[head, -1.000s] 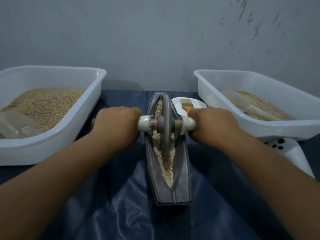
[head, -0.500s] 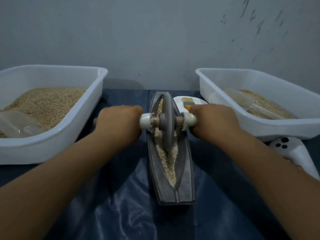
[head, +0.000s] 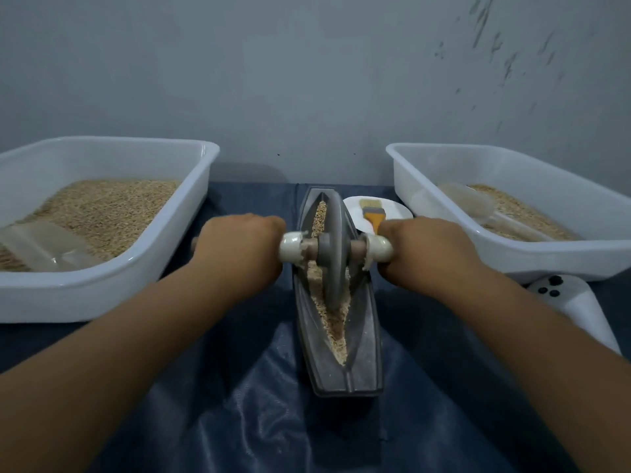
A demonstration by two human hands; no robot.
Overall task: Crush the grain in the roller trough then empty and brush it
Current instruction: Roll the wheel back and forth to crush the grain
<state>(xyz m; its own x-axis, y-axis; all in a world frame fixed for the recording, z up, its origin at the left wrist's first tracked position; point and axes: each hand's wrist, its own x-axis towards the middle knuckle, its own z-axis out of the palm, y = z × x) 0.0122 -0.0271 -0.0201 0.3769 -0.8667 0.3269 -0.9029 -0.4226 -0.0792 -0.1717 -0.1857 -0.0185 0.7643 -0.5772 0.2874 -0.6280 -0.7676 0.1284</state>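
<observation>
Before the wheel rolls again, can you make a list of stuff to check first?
1. Left hand grips its end of the axle: ok.
2. Right hand grips the other end: ok.
3. Roller wheel sits upright in the trough: ok.
4. Grain lies in the groove, on the wheel's path: ok.
5. Grain all crushed: cannot tell; pieces at the far end look coarser.
6. Brush waits on the white plate for later: ok.
</observation>
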